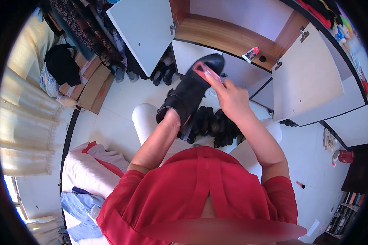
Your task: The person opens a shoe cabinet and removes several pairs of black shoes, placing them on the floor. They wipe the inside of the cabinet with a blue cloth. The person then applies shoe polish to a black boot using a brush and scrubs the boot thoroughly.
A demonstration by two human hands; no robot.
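Note:
A black ankle boot (187,88) with a strap is raised in front of me, toe pointing away. My left hand (172,118) is pushed inside it through the opening and bears it from within; only the wrist shows and the fingers are hidden. My right hand (230,95) grips a flat, translucent red plastic tool (206,73), its far end over the upper near the toe. The tool's underside is out of sight. Below the boot, several black shoes (213,124) stand on the floor between my knees.
Beyond the boot, a low wooden cabinet (224,29) stands with doors (306,76) swung out. A tube (251,55) and a small black cap (262,58) rest on its shelf. Cardboard boxes (93,85) are at left, near a bed (86,171) with clothes.

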